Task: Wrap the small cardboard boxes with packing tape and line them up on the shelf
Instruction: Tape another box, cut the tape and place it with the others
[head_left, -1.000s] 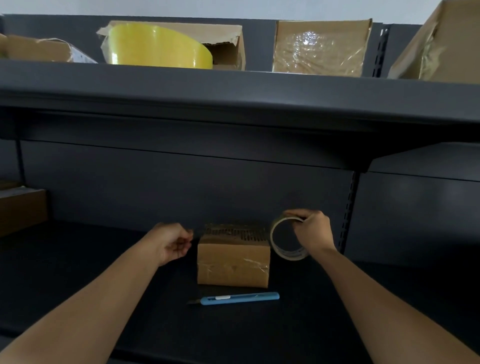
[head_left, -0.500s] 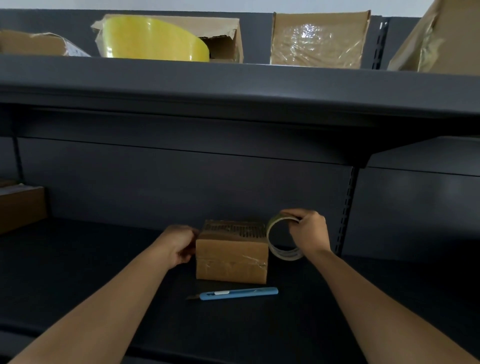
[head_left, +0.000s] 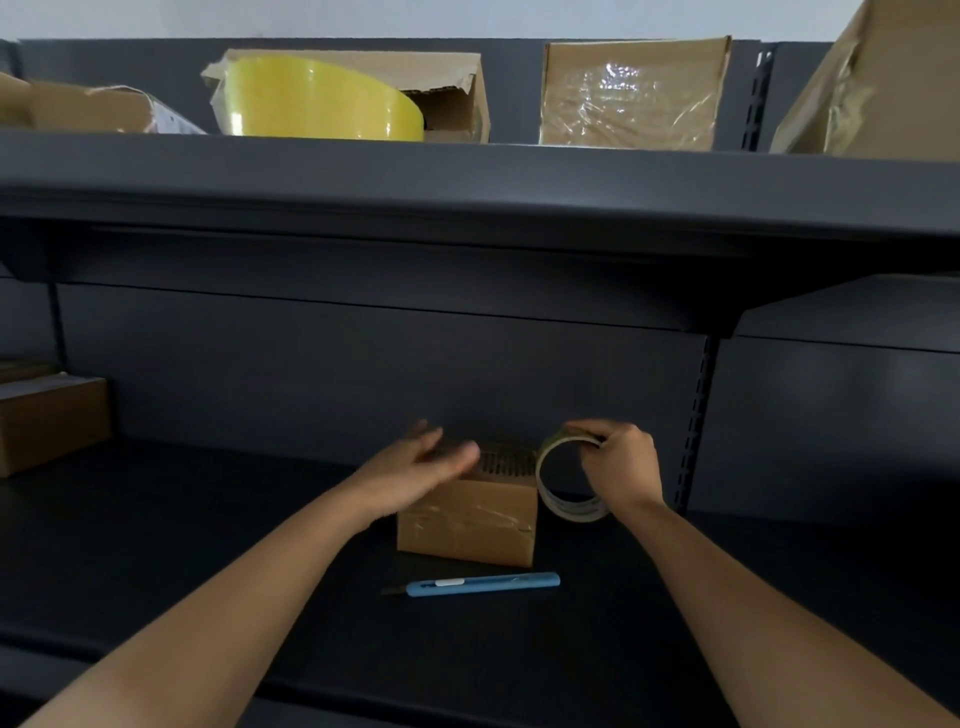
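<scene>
A small cardboard box (head_left: 467, 525) stands on the dark lower shelf (head_left: 208, 545), with clear tape across its front face. My left hand (head_left: 415, 467) lies over the box's top left, fingers straight and blurred by motion. My right hand (head_left: 618, 467) grips the top of a clear packing tape roll (head_left: 558, 501), which stands upright against the box's right side. A blue utility knife (head_left: 483, 584) lies on the shelf just in front of the box.
On the upper shelf (head_left: 467, 176) sit a taped box (head_left: 631, 96), an open carton with a yellow roll (head_left: 317, 98), and more boxes at both ends. Another brown box (head_left: 49, 423) stands at the lower shelf's far left. A slotted upright (head_left: 696, 415) rises right of my hand.
My left hand has moved right from beside the box onto its top and its fingers have straightened. The right hand keeps hold of the tape roll by the box.
</scene>
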